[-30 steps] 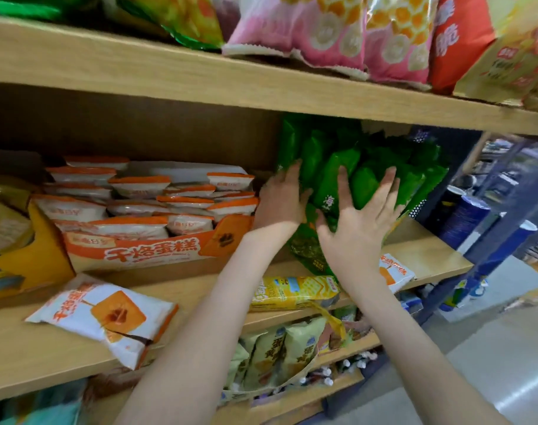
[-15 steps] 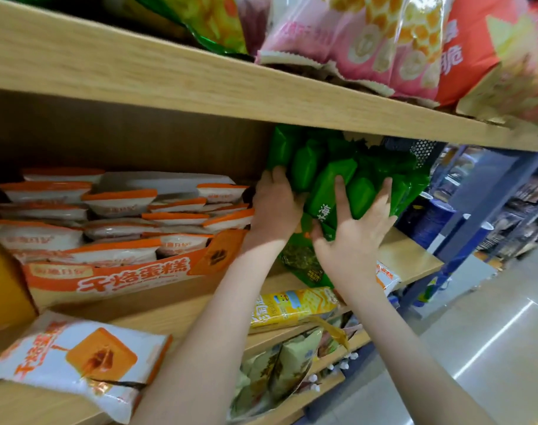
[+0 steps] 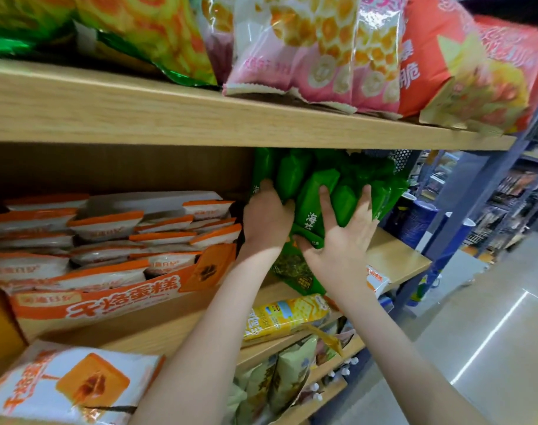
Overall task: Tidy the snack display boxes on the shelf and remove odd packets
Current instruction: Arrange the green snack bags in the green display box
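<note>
Hardly shifted from a second ago: still bracing the green packets (image 3: pixel 292 176) near 1 o'clock on the middle shelf (image 3: pixel 169 329), with the right hand (image 3: pixel 345 240) spread flat, grip open and holding nothing, and the left hand (image 3: pixel 266 220) tucked at the pile's left flank, fingertips hidden, so no telling whether gripping or only pressing. Probably squaring that pile, with odd packets not yet removed. At 9 o'clock, an orange display box (image 3: pixel 114 305) filled unevenly with orange-and-white packets (image 3: pixel 108 222); outside any box, a loose matching packet (image 3: pixel 71 384) at 7 o'clock and a yellow cracker packet (image 3: pixel 286 314) near 5 o'clock.
</note>
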Demonstrator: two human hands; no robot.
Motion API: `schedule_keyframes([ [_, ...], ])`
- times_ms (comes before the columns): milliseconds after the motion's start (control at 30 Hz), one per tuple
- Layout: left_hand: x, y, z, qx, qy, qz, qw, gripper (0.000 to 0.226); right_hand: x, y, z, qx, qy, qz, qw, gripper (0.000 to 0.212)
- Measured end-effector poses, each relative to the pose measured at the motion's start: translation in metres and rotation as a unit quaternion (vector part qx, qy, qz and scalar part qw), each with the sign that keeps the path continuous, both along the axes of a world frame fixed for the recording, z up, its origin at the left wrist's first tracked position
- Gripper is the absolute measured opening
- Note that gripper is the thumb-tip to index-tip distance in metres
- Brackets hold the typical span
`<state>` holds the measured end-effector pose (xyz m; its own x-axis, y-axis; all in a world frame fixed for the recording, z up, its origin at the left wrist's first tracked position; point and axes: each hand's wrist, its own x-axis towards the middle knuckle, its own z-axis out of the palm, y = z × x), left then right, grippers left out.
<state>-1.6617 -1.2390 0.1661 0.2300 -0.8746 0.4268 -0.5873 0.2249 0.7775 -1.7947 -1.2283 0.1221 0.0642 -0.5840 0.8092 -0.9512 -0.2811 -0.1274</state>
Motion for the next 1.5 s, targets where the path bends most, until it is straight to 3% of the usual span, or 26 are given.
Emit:
schedule_keyframes([
  [267,0.001,0.015,-0.015,-0.083,0.131,-0.002,0.988,0.037,-0.005,-0.001,-0.002,-0.006,-0.001,0.022,1.000,0.099],
  [667,-0.018,0.013,-0.020,-0.098,0.092,0.018,0.991,0.044,-0.046,-0.008,0.000,-0.007,-0.023,0.135,0.991,0.098],
  [1167,-0.033,0.013,-0.005,-0.197,0.172,0.045,0.964,0.036,-0.051,-0.013,-0.003,-0.034,-0.005,0.147,0.989,0.093],
  [1500,-0.034,0.025,-0.008,-0.155,0.137,-0.023,0.978,0.038,-0.056,-0.012,-0.002,-0.037,-0.014,0.159,0.987,0.093],
])
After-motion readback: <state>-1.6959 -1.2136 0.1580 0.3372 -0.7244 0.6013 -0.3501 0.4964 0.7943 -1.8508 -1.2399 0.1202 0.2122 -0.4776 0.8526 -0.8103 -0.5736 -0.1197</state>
